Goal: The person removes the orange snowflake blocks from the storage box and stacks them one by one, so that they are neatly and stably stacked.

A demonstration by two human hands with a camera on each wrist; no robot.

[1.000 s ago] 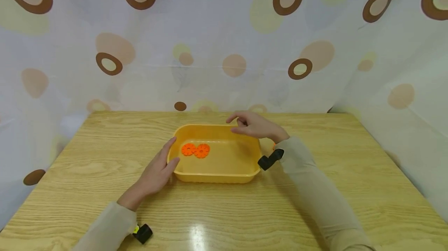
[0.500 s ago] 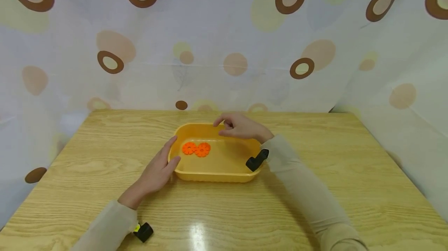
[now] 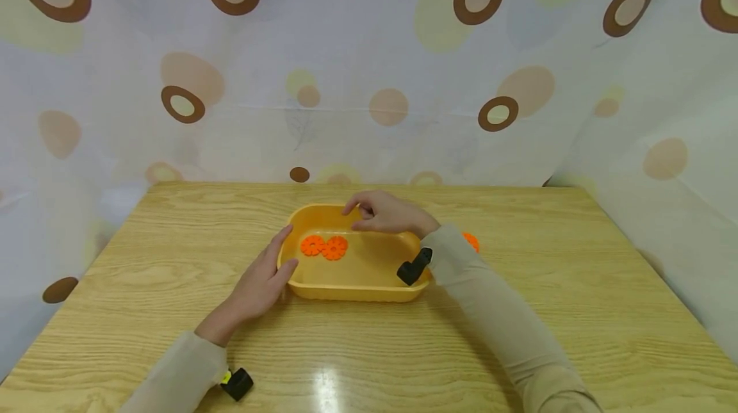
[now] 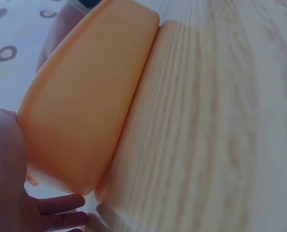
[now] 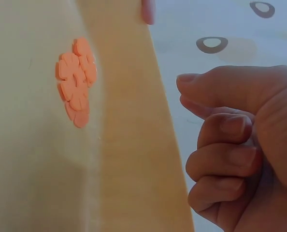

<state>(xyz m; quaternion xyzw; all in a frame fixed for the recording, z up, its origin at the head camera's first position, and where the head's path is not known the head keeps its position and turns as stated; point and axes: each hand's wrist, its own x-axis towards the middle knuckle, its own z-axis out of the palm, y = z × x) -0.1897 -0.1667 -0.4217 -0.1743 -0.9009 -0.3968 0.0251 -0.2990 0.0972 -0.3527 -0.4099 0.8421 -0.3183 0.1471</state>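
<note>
My left hand [image 3: 259,282] holds the left end of a yellow plastic basin [image 3: 357,292], thumb over the rim and fingers along the outer wall. The left wrist view shows fingers [image 4: 61,204] at the basin wall's lower edge. My right hand [image 3: 389,213] hovers over the back right part of the basin with nothing in it. Its index finger and thumb stand apart, while the other fingers [image 5: 221,162] bend toward the palm. Two orange notched flower-shaped discs [image 3: 334,248] lie side by side on the basin floor, on the left; the right wrist view shows them overlapping.
Another orange disc [image 3: 471,242] lies to the right of the basin, partly hidden behind the right sleeve. The wood-grain table [image 3: 369,349] lies under everything, and a patterned cloth [image 3: 340,80] hangs behind it and at the sides.
My right hand has moved left, then slightly lower, over the basin. The orange disc on the right shows more fully beyond the sleeve. My left hand and the discs in the basin stay put.
</note>
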